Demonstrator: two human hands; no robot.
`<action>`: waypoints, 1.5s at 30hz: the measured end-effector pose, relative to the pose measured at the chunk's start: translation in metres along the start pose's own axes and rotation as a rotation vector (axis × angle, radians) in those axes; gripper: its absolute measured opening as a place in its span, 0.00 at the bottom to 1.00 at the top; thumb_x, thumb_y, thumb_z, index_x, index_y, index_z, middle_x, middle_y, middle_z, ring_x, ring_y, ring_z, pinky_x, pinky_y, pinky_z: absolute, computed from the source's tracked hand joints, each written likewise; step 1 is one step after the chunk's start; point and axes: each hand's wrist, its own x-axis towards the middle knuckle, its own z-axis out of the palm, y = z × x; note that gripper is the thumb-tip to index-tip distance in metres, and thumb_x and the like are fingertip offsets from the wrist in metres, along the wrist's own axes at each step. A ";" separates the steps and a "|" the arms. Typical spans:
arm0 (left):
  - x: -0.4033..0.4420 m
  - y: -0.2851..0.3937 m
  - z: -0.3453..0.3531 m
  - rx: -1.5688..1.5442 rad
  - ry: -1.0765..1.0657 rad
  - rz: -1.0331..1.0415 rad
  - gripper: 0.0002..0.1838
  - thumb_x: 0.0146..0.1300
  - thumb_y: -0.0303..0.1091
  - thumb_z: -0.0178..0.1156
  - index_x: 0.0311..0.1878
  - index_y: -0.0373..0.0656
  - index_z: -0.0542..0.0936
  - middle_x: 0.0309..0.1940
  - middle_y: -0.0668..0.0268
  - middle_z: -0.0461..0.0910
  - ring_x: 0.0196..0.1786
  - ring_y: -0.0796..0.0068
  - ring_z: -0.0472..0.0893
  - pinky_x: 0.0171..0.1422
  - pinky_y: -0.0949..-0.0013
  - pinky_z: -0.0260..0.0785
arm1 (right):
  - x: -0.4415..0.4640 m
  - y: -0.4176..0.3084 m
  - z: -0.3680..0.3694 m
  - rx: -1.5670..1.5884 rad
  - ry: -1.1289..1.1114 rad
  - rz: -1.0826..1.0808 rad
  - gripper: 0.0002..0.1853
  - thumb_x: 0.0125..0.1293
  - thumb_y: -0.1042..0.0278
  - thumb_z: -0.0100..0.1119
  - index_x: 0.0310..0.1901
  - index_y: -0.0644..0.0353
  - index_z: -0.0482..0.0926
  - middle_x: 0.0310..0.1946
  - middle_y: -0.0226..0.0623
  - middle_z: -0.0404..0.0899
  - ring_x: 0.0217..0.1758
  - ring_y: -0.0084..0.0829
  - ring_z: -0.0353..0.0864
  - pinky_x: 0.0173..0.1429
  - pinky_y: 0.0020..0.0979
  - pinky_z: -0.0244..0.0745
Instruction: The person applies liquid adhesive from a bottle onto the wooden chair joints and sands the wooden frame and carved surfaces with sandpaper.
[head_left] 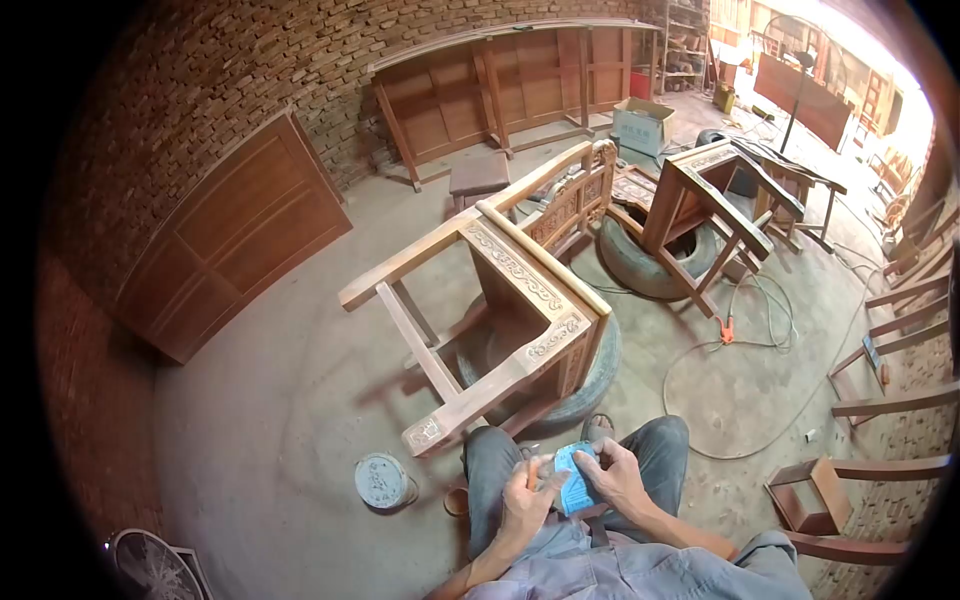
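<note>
Low in the head view, over my lap, I hold a small blue packet (pixel 574 488) with pale print. My left hand (pixel 528 505) is closed, its fingertips pinching the packet's left edge. On the upper right side, my right hand (pixel 618 480) grips the packet between thumb and fingers. Just beyond my knees, a carved wooden chair (pixel 510 275) lies tipped over on a tyre (pixel 597 375), its legs pointing left. A round can (pixel 383 482) with a pale, smeared top stands on the floor left of my legs, beside a small brown cup (pixel 457 502).
Another tipped chair (pixel 690 195) rests on a second tyre (pixel 640 262). A hose (pixel 690 440) with an orange fitting (pixel 727 330) loops over the floor at right. Wooden panels (pixel 245 230) lean on the brick wall. A cardboard box (pixel 643 127) stands behind; a fan (pixel 150 565) is at lower left.
</note>
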 end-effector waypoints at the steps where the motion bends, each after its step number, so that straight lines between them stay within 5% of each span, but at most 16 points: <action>1: -0.001 -0.007 0.001 -0.030 -0.007 -0.074 0.18 0.73 0.42 0.74 0.52 0.36 0.88 0.35 0.68 0.81 0.35 0.78 0.78 0.43 0.69 0.73 | 0.000 -0.002 0.001 0.012 -0.019 0.013 0.18 0.71 0.57 0.75 0.39 0.67 0.84 0.25 0.34 0.80 0.28 0.18 0.72 0.33 0.28 0.71; 2: -0.003 -0.019 0.002 -0.059 -0.012 -0.147 0.17 0.73 0.42 0.74 0.50 0.36 0.88 0.32 0.68 0.81 0.34 0.78 0.76 0.41 0.69 0.72 | -0.001 -0.005 -0.003 -0.096 -0.094 0.087 0.15 0.70 0.61 0.75 0.44 0.66 0.85 0.28 0.36 0.84 0.37 0.26 0.81 0.44 0.31 0.78; 5: -0.006 -0.012 0.005 -0.071 0.033 -0.269 0.15 0.75 0.40 0.72 0.43 0.35 0.87 0.23 0.68 0.74 0.30 0.80 0.69 0.37 0.70 0.68 | -0.002 -0.014 0.001 -0.263 0.194 -0.621 0.17 0.70 0.66 0.73 0.56 0.63 0.84 0.36 0.35 0.90 0.56 0.39 0.84 0.62 0.38 0.78; 6: -0.004 -0.015 0.003 -0.033 0.012 -0.280 0.15 0.75 0.40 0.71 0.43 0.34 0.87 0.23 0.68 0.73 0.30 0.81 0.69 0.36 0.69 0.68 | -0.004 -0.015 -0.008 -0.348 0.042 -0.655 0.30 0.69 0.73 0.71 0.72 0.62 0.76 0.47 0.35 0.93 0.71 0.48 0.76 0.76 0.44 0.70; 9: -0.005 -0.012 0.006 -0.027 -0.020 -0.264 0.15 0.77 0.39 0.68 0.44 0.33 0.86 0.24 0.65 0.76 0.29 0.80 0.70 0.36 0.67 0.69 | -0.002 -0.024 -0.013 -0.325 -0.142 -0.594 0.38 0.70 0.74 0.69 0.80 0.64 0.67 0.53 0.37 0.92 0.71 0.46 0.78 0.76 0.46 0.70; 11: -0.002 -0.008 0.007 -0.028 -0.021 -0.207 0.15 0.77 0.39 0.67 0.45 0.33 0.86 0.24 0.62 0.79 0.29 0.78 0.72 0.36 0.65 0.70 | 0.009 -0.005 -0.011 0.320 -0.291 -0.041 0.36 0.80 0.65 0.63 0.81 0.70 0.61 0.56 0.38 0.91 0.60 0.33 0.86 0.69 0.36 0.79; 16: 0.002 -0.002 0.012 0.001 0.022 -0.030 0.15 0.78 0.40 0.66 0.42 0.35 0.84 0.24 0.61 0.80 0.26 0.73 0.74 0.34 0.62 0.71 | 0.023 -0.015 -0.024 0.654 -0.547 0.426 0.28 0.81 0.60 0.64 0.73 0.70 0.73 0.55 0.40 0.90 0.61 0.30 0.87 0.70 0.35 0.80; 19: 0.006 -0.013 0.002 0.116 -0.149 -0.198 0.14 0.79 0.40 0.65 0.48 0.37 0.87 0.27 0.66 0.84 0.25 0.79 0.76 0.30 0.69 0.66 | 0.023 -0.021 -0.024 0.559 -0.485 0.341 0.23 0.81 0.60 0.64 0.67 0.69 0.79 0.54 0.39 0.91 0.61 0.29 0.87 0.71 0.34 0.80; 24: 0.040 0.019 -0.009 -0.348 -0.164 -0.675 0.11 0.76 0.36 0.64 0.36 0.41 0.83 0.24 0.67 0.80 0.18 0.86 0.68 0.20 0.74 0.52 | 0.007 -0.038 -0.025 -0.400 -0.526 -0.497 0.53 0.60 0.52 0.82 0.81 0.65 0.61 0.78 0.59 0.66 0.83 0.53 0.66 0.81 0.50 0.68; 30: 0.085 0.024 -0.013 -0.264 -0.327 -0.669 0.14 0.78 0.34 0.59 0.34 0.40 0.82 0.26 0.59 0.86 0.16 0.83 0.70 0.18 0.72 0.53 | 0.028 -0.038 -0.019 -0.622 -0.442 -0.593 0.57 0.51 0.68 0.78 0.82 0.67 0.57 0.63 0.55 0.80 0.68 0.53 0.80 0.70 0.50 0.75; 33: 0.127 0.047 -0.038 -0.170 -0.405 -0.398 0.12 0.76 0.35 0.60 0.36 0.40 0.83 0.23 0.65 0.82 0.22 0.66 0.82 0.24 0.61 0.67 | 0.046 -0.046 -0.022 -0.488 -0.338 -0.560 0.45 0.51 0.80 0.67 0.77 0.61 0.70 0.47 0.53 0.86 0.54 0.52 0.87 0.59 0.47 0.81; 35: 0.174 0.044 -0.066 0.454 -0.017 0.304 0.11 0.76 0.38 0.58 0.39 0.42 0.84 0.25 0.57 0.85 0.29 0.46 0.86 0.34 0.47 0.74 | 0.062 -0.040 -0.025 -0.365 -0.251 -0.490 0.40 0.52 0.82 0.63 0.72 0.58 0.75 0.46 0.53 0.87 0.54 0.56 0.86 0.57 0.48 0.82; 37: 0.218 0.039 -0.095 0.818 0.211 0.287 0.10 0.76 0.36 0.55 0.48 0.41 0.82 0.53 0.49 0.86 0.56 0.42 0.84 0.54 0.42 0.73 | 0.077 -0.057 -0.030 -0.382 -0.059 -0.558 0.32 0.56 0.84 0.57 0.64 0.56 0.83 0.45 0.54 0.87 0.51 0.57 0.86 0.56 0.48 0.83; 39: 0.265 -0.042 -0.118 1.099 0.414 0.323 0.24 0.78 0.35 0.55 0.74 0.45 0.75 0.74 0.45 0.69 0.67 0.36 0.74 0.71 0.38 0.68 | 0.099 -0.056 -0.034 -0.427 0.028 -0.491 0.31 0.56 0.83 0.58 0.64 0.54 0.85 0.49 0.53 0.88 0.54 0.56 0.86 0.59 0.48 0.81; 43: 0.292 -0.059 -0.118 0.990 0.504 -0.172 0.38 0.73 0.41 0.62 0.84 0.47 0.64 0.78 0.42 0.63 0.77 0.34 0.64 0.76 0.38 0.64 | 0.131 -0.056 -0.041 -0.447 0.151 -0.639 0.31 0.56 0.83 0.59 0.63 0.52 0.86 0.56 0.52 0.86 0.59 0.54 0.84 0.65 0.49 0.78; 45: 0.296 -0.061 -0.125 0.905 0.430 -0.260 0.43 0.71 0.38 0.61 0.87 0.49 0.55 0.68 0.40 0.75 0.72 0.35 0.74 0.70 0.39 0.69 | 0.140 -0.060 -0.043 -0.529 0.185 -0.652 0.31 0.55 0.82 0.60 0.62 0.52 0.87 0.60 0.52 0.85 0.61 0.53 0.83 0.68 0.49 0.76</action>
